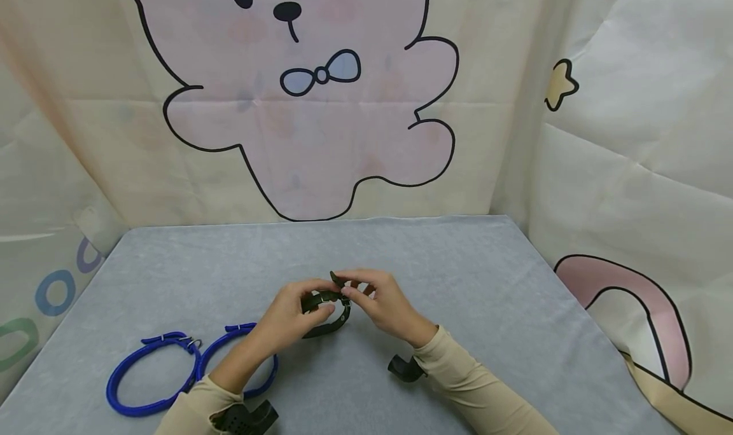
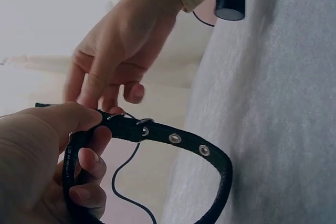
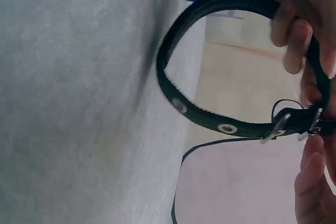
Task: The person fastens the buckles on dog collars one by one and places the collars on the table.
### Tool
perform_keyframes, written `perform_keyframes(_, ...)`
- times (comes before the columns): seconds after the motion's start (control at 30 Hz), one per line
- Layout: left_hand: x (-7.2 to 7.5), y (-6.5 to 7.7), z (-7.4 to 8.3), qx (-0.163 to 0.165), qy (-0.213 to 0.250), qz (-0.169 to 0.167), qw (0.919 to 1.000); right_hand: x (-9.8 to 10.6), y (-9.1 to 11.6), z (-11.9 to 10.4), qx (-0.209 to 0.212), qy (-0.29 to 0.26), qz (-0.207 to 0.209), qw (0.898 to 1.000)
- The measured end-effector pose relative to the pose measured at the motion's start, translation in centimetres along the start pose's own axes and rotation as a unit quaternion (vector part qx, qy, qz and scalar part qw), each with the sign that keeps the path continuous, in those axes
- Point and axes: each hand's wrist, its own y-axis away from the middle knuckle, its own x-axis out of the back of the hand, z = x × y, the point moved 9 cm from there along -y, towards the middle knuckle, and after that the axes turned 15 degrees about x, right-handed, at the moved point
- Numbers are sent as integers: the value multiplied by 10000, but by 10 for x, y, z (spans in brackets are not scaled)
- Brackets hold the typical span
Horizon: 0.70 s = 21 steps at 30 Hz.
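A dark collar [image 1: 329, 328], looped and buckled, is held up above the table between both hands. Its band carries metal-rimmed eyelets, a buckle [image 3: 315, 121] and a ring [image 3: 276, 129]. My left hand [image 1: 292, 311] grips the loop on its left side, with the thumb on top near the buckle in the left wrist view. From the right, my right hand [image 1: 386, 301] pinches the collar by the buckle and strap end [image 1: 336, 278]. Part of the buckle is hidden behind fingers.
Two blue collars, a left one [image 1: 114, 378] and a right one [image 1: 273, 368], lie as loops on the grey cloth-covered table [image 1: 458, 276]. My left forearm passes over the right one. Printed curtains [image 1: 492, 136] stand behind and beside the table.
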Motion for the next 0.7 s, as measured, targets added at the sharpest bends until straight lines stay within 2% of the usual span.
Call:
perform_keyframes(0.27,6,-2,-5,145,-89,300,9994,-1,0,-1,-26,129,63,9999)
perform_keyframes(0.7,12,-5,-11,275,-65,255,9993,1,1,1,-26,247,113,9996)
